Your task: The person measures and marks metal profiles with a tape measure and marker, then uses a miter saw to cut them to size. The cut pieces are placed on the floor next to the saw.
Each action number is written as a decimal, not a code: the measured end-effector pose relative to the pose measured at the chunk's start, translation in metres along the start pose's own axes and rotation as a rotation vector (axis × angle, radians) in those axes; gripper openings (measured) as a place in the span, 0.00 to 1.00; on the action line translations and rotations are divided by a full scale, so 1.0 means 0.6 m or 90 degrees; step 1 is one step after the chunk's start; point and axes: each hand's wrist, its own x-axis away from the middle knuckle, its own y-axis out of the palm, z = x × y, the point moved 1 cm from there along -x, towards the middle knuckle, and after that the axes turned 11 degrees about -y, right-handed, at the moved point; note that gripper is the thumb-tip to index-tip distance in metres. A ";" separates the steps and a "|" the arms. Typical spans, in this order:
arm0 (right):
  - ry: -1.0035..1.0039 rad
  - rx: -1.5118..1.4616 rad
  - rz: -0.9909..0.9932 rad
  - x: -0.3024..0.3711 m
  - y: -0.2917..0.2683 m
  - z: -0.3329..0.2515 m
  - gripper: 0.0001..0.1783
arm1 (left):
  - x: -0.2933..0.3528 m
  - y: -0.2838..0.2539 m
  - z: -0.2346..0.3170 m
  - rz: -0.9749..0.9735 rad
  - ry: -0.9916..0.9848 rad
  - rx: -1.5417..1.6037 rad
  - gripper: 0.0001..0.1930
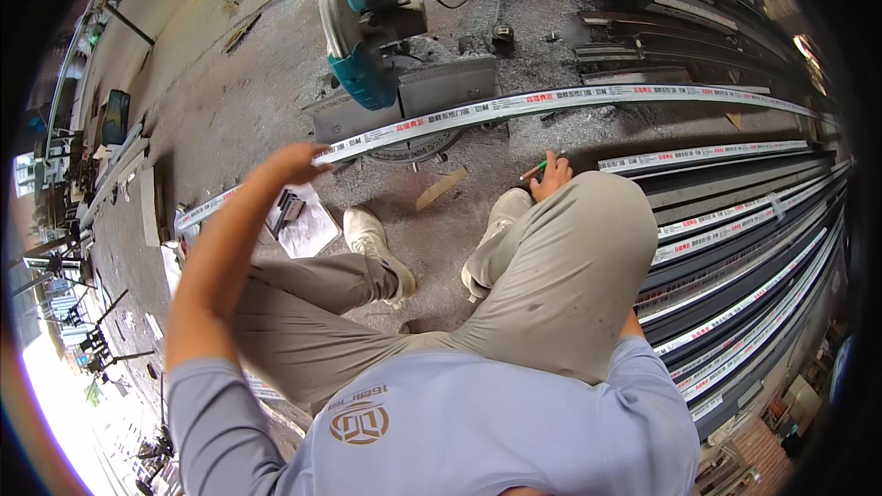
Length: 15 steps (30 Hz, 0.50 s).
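A long, thin metal profile (487,110) with a white printed protective film lies across the base of a teal-handled miter saw (377,28). My left hand (299,163) is closed around this profile, left of the saw, its fingers slightly blurred. Down by my right shoe, my right hand (553,176) holds a slim green pencil-like marker (535,169). My right knee hides part of that arm. The saw's head is raised above the profile, and the blade cannot be made out clearly.
Stacks of film-wrapped profiles (726,220) lie to my right, with darker bars (661,5) beyond them. White paper (309,228) with small dark pieces on it rests by my left shoe (372,243). A flat offcut (442,188) lies before the saw. Metal shavings cover the floor.
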 end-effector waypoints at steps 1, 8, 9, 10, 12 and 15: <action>0.010 0.053 -0.027 0.001 -0.001 0.020 0.49 | -0.007 -0.027 -0.042 0.004 -0.022 -0.022 0.32; -0.078 -0.034 0.026 -0.031 -0.128 0.010 0.42 | -0.026 -0.084 -0.201 0.111 -0.104 -0.044 0.38; -0.103 -0.033 0.039 -0.050 -0.158 0.007 0.40 | -0.038 -0.045 -0.204 0.115 -0.096 -0.021 0.39; -0.116 -0.025 0.058 -0.062 -0.199 0.017 0.39 | -0.067 -0.011 -0.194 0.123 -0.075 -0.001 0.41; -0.175 0.003 0.097 -0.096 -0.279 0.036 0.36 | -0.115 0.057 -0.149 0.119 -0.044 0.016 0.48; -0.213 0.014 0.115 -0.171 -0.408 0.028 0.30 | -0.139 0.123 -0.084 0.124 -0.047 0.075 0.48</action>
